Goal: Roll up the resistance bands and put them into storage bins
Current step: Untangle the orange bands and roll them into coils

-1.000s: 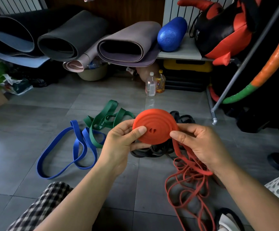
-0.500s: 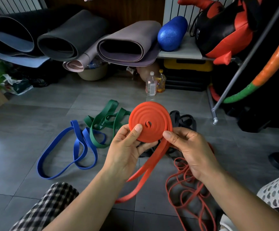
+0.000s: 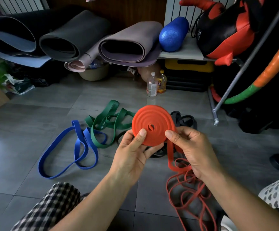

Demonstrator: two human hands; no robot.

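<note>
While my left hand (image 3: 132, 155) and right hand (image 3: 195, 150) pinch the coiled orange rubber resistance band (image 3: 152, 117), grey floor tiles (image 3: 35, 127) spread below — rolled foam mats (image 3: 75, 37) line the frame's top.

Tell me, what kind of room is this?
Probably a home gym storage corner: rolled exercise mats are piled at the back, a blue foam roller sits on a shelf, and resistance bands lie on the floor.

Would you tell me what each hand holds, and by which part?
The left hand pinches the orange coil at its lower rim; the right hand grips the band's loose tail.
</note>
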